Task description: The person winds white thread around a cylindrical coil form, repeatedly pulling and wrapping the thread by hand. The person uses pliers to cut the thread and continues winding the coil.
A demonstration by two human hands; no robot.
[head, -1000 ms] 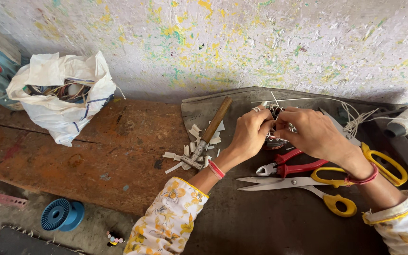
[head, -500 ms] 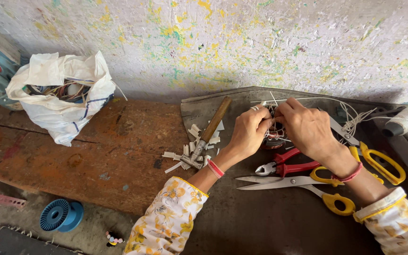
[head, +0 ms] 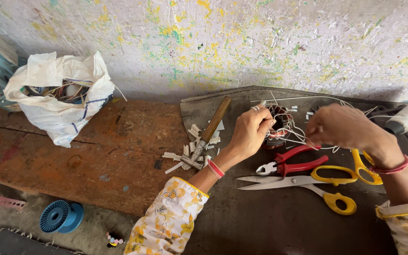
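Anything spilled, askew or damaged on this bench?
Mostly ordinary work clutter. White paper scraps lie scattered around the small hammer, loose rather than piled. The white bag slumps open, coloured wires showing inside. A blue spool lies on its side on the floor. No damage shows.

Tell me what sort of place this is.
Probably a small motor-winding repair bench: the left hand steadies a wound wire coil, with red-handled cutters, yellow scissors and a hammer nearby.
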